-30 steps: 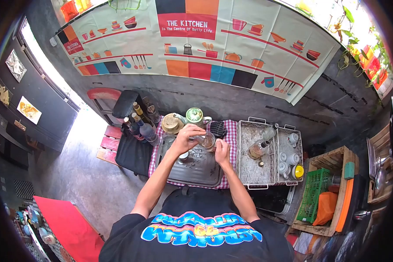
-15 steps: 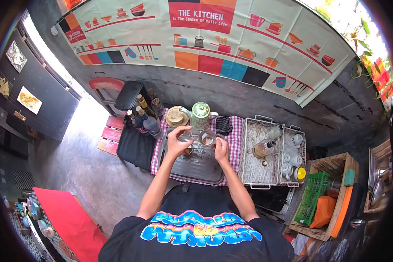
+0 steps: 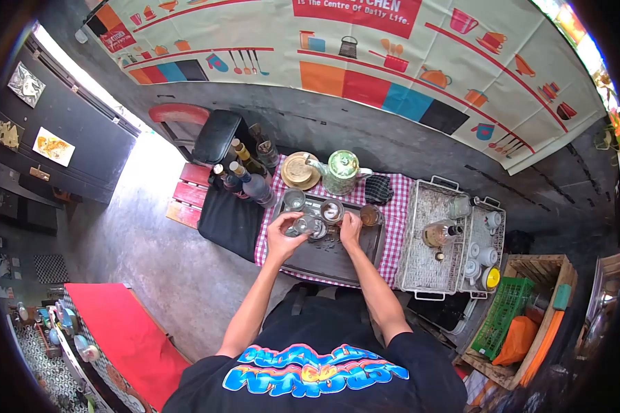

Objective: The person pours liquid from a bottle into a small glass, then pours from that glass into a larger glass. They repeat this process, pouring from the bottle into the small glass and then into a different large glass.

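My left hand is closed around a clear glass, its mouth toward me. My right hand grips another glass, which has something whitish at its bottom. The two glasses are close together above a dark tray with a wet-looking surface. Around them on the tray's far side are a clear glass and a glass with a brownish tint. Part of one more glass shows between my hands.
Behind the tray are a green teapot, a round tan stack and a dark cloth. Several bottles stand at the left. On the right, a white wire basket holds bottles and cups; beyond it is a wooden crate.
My view has shifted, so the table appears lower and farther right. The glass in my left hand now shows more plainly, and other glasses on the tray have come into sight.
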The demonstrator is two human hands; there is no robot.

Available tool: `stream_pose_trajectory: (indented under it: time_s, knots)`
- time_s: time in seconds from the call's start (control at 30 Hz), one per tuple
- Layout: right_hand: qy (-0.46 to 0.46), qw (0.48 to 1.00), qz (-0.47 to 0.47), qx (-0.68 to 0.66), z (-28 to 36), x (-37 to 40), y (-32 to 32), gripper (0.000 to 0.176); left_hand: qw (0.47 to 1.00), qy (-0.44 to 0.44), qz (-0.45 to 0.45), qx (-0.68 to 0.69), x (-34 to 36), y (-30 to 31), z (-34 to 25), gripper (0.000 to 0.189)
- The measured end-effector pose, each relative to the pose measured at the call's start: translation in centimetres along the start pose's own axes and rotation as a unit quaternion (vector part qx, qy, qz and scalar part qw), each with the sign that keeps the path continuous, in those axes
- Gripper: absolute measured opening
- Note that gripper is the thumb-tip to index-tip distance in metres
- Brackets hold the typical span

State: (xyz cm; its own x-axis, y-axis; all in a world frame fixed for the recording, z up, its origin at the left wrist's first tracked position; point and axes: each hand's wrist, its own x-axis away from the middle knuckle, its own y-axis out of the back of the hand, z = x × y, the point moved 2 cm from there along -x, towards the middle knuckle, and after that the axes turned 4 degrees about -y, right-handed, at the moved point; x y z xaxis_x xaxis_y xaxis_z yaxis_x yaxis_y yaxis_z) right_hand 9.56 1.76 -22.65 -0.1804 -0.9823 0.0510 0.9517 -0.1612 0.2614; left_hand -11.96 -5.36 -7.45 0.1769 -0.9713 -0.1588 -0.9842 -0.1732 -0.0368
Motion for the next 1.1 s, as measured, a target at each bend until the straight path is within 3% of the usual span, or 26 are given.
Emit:
stream_pose_trajectory:
  time_s: [0.37, 0.5, 0.8, 0.9, 1.1]
  knots:
    - [-0.089, 0.996, 0.004, -0.015, -2.9, -1.4, -1.9, 0.032, 0.999, 0.029, -0.003, 0.040, 0.1, 0.8, 1.1, 0.049]
    - [-0.050, 0.998, -0.011, 0.020, -3.4, -1.7, -2.0, 0.036, 0.999, 0.039, 0.010, 0.035, 0.6, 1.4, 1.9, 0.050]
    - [-0.045, 0.997, 0.000, -0.057, -4.8, -2.0, -2.2, 0.028, 0.997, 0.054, 0.028, 0.041, 1.1, 2.4, 2.3, 0.046]
    - [-0.028, 0.995, -0.054, -0.078, -6.3, -2.0, -3.1, 0.029, 0.997, 0.058, 0.029, 0.036, 0.9, 2.7, 2.3, 0.046]
    - [-0.126, 0.984, -0.008, -0.122, -4.3, -1.1, -2.4, 0.024, 0.997, 0.052, 0.033, 0.048, 0.6, 2.7, 2.6, 0.047]
